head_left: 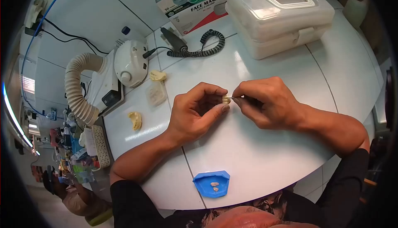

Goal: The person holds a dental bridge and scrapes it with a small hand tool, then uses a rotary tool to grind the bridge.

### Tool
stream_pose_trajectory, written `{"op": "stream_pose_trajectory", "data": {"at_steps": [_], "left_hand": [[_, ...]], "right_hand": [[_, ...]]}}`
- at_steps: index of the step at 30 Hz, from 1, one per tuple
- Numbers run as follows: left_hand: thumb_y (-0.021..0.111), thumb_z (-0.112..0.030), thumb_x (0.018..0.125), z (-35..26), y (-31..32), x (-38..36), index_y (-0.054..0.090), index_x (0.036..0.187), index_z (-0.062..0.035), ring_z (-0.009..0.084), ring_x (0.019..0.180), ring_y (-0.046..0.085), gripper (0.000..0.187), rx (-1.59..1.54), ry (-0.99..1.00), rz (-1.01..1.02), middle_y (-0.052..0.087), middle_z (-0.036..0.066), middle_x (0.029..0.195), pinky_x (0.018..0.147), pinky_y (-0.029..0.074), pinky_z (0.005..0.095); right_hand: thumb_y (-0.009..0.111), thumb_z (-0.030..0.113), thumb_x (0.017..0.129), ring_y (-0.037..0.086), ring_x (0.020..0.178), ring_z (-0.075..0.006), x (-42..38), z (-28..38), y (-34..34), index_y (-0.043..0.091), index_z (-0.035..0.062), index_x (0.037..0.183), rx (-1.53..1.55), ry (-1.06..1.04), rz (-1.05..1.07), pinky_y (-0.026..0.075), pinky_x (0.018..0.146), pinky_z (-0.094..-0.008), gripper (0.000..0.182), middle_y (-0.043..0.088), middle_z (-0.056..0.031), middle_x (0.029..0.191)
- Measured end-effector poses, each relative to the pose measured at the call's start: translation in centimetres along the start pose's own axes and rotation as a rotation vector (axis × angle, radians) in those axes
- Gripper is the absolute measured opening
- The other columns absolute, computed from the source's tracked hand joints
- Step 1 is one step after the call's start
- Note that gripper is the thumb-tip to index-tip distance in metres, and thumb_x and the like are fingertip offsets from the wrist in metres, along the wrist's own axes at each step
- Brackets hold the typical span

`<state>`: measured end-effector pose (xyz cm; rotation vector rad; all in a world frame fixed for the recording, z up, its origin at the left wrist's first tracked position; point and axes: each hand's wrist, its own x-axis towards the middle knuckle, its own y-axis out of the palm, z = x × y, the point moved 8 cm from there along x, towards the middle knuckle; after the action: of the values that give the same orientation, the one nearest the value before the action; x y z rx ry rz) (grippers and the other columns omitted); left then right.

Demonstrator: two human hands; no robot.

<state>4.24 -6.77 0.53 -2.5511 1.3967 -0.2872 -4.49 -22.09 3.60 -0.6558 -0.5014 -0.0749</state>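
My left hand is closed, pinching a small yellowish dental model piece between thumb and fingertips. My right hand grips a thin pointed instrument, its tip at the right side of that piece; most of the tool is hidden in the fingers. To the left on the white table lie a yellow dental cast and a second yellow cast beside a clear plastic container. Near the front edge sits a blue tray with small pale pieces inside.
At the back stand a white control unit, a dark rotary handpiece with coiled cord, a face mask box and a translucent case. A ribbed hose and woven basket border the left. Another person is lower left.
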Motion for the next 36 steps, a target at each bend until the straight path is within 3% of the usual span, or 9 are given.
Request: {"op": "stream_pose_trajectory", "data": {"at_steps": [20,23,29,32,36], "left_hand": [[0.077,0.002,0.099,-0.7,0.2,0.2,0.066,0.120,0.0058,0.0147,0.103,0.077,0.024,0.100,-0.029,0.043,0.079,0.011,0.109,0.095,0.063,0.0297],[0.077,0.002,0.099,-0.3,0.3,0.3,0.066,0.121,0.0059,0.0149,0.103,0.077,0.024,0.084,-0.019,0.050,0.079,0.011,0.108,0.095,0.063,0.0298],[0.076,0.003,0.100,-0.4,0.4,0.2,0.066,0.119,0.0059,0.0153,0.103,0.078,0.023,0.085,-0.048,0.067,0.079,0.011,0.107,0.095,0.062,0.0298],[0.075,0.003,0.100,-0.7,0.5,0.2,0.066,0.119,0.0060,0.0156,0.103,0.078,0.022,0.088,-0.027,0.075,0.079,0.012,0.107,0.096,0.062,0.0298],[0.075,0.004,0.100,-0.6,0.4,0.2,0.066,0.119,0.0053,0.0164,0.104,0.078,0.022,0.089,-0.027,0.078,0.079,0.013,0.108,0.096,0.062,0.0306]], "right_hand": [[0.074,-0.001,0.084,0.071,0.066,-0.0357,0.2,0.5,-0.1,0.067,0.0021,0.091,-0.041,-0.002,0.021,0.056,0.060,-0.0433,0.010,0.070,-0.0153,0.073],[0.074,-0.004,0.083,0.066,0.055,-0.0276,0.3,0.9,-0.1,0.073,0.0000,0.093,-0.038,-0.110,-0.039,0.051,0.052,-0.0380,0.011,0.069,-0.0124,0.069],[0.072,-0.004,0.082,0.065,0.055,-0.0286,0.2,0.7,-0.2,0.073,0.0005,0.092,-0.034,-0.067,-0.002,0.051,0.052,-0.0383,0.011,0.067,-0.0121,0.068],[0.072,-0.001,0.084,0.070,0.064,-0.0355,0.3,0.6,0.2,0.067,0.0018,0.090,-0.006,-0.029,0.066,0.055,0.059,-0.0445,0.008,0.069,-0.0151,0.074],[0.071,-0.001,0.082,0.068,0.061,-0.0347,0.2,0.7,0.1,0.067,0.0020,0.087,0.011,-0.045,0.016,0.054,0.058,-0.0437,0.007,0.068,-0.0142,0.071]]}}
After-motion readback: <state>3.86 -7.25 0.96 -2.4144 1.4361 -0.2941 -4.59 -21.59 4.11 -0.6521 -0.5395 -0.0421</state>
